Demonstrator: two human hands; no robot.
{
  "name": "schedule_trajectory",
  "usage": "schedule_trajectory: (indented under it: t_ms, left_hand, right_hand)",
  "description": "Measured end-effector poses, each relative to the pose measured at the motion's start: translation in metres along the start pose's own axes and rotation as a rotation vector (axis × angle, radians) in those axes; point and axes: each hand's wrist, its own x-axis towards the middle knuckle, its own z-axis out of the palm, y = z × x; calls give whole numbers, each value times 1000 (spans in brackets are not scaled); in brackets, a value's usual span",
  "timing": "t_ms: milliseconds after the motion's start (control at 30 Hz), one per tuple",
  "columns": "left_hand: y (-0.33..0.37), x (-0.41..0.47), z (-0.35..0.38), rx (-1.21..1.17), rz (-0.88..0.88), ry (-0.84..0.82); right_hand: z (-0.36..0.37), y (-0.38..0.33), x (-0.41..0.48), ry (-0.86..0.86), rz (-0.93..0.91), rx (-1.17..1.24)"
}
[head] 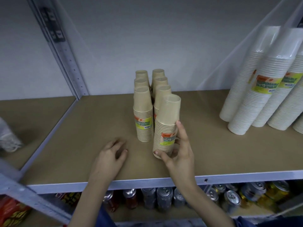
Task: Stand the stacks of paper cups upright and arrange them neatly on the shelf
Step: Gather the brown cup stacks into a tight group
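1. The right hand (pixel 178 154) curls round a tan paper-cup stack (pixel 167 122), nearly upright at the front of the right row on the shelf (pixel 82 128).
2. The left hand (pixel 111 154) rests nearby, fingers loose, holding nothing.
3. Six other tan stacks (pixel 143 115) stand upright in two rows.

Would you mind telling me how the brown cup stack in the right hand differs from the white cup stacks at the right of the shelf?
The brown cup stack is tan; the white cup stacks are off-white. The brown cup stack is short, the white cup stacks far taller. The right hand grips the brown cup stack, while the white cup stacks stand untouched on the shelf. Both carry a yellow-green label.
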Motion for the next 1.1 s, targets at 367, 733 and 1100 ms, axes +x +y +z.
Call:
schedule_trajectory:
  t_ms: [367,733,1100]
  left_hand:
    - [3,-3,1,3,-28,26]
    - [1,-4,2,3,-16,41]
    - [2,-4,2,21,-4,67]
  right_hand:
    - [26,-9,3,29,-63,-183]
    - [12,1,0,-83,-75,-137]
    - [15,2,2,-73,-75,-141]
